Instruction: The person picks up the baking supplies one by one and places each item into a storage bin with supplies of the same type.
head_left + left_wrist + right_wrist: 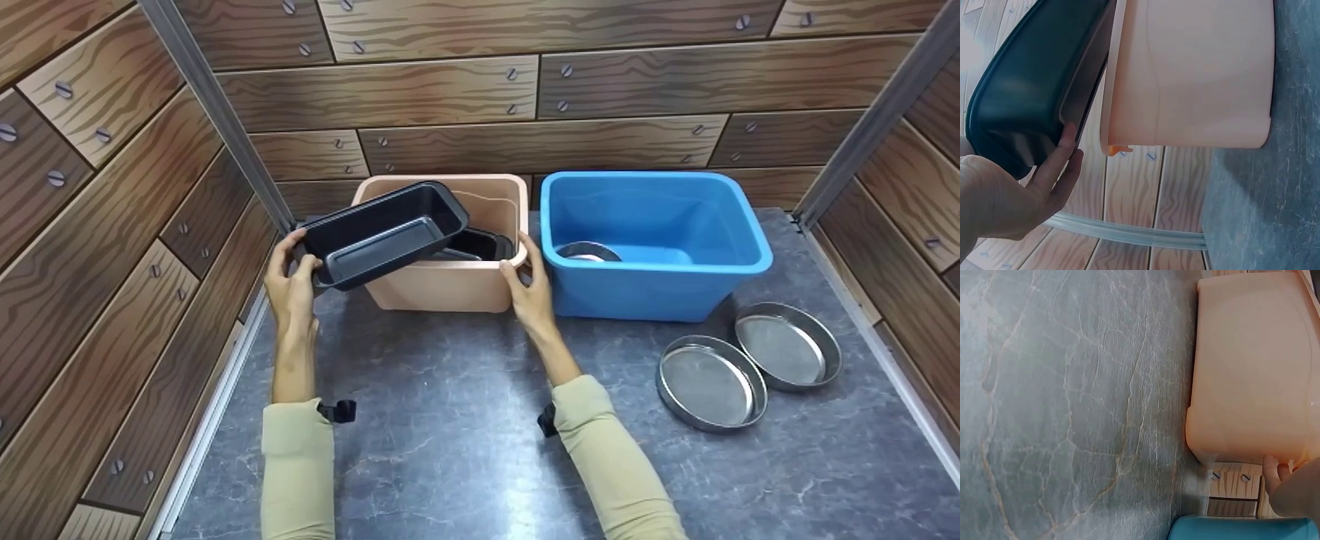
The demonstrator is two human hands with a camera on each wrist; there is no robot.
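Note:
My left hand (291, 289) grips a black loaf pan (382, 240) by its near left end. The pan is tilted, its far end above the peach bin (442, 291). In the left wrist view, fingers (1053, 169) hold the dark pan (1022, 84) beside the bin wall (1196, 73). At the bin's front right corner, my right hand (534, 298) holds the rim, thumb at the front and fingers along the side. At least one more dark pan (480, 244) lies inside the bin, partly hidden. The right wrist view shows little of the right hand (1297, 486).
A blue bin (630, 292) stands right of the peach one, a round metal pan (592, 249) inside it. Two round cake pans (705, 382) lie on the grey marbled table (435, 450), front right. Wood-patterned walls (450, 94) enclose the back and sides.

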